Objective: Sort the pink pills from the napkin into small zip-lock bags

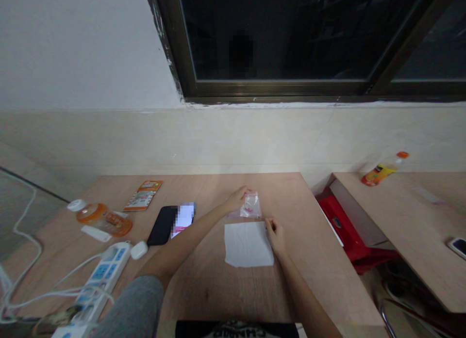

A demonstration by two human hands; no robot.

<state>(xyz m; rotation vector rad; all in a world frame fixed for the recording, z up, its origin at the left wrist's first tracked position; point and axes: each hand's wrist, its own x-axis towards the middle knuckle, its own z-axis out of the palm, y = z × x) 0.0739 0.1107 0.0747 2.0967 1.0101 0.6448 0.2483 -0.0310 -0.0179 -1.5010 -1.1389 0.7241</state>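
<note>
A small clear plastic bag (251, 205) with a few pinkish marks or bits lies on the wooden table, behind a white sheet of paper or tissue (248, 245). My left hand (238, 198) reaches across to the bag, its fingers closed at the bag's upper left edge. At the sheet's upper right corner is my right hand (276, 235), with thumb and fingers pinched together. Whatever is between those fingertips is too small to make out. The sheet lies flat with faint creases.
To the left are two phones (160, 226), an orange packet (143, 195), a drink bottle on its side (105, 219), a white charger case (139, 250) and a power strip (104, 275) with cables. Another bottle (382, 172) stands on the right-hand table, beyond a gap with a red bag (342, 226).
</note>
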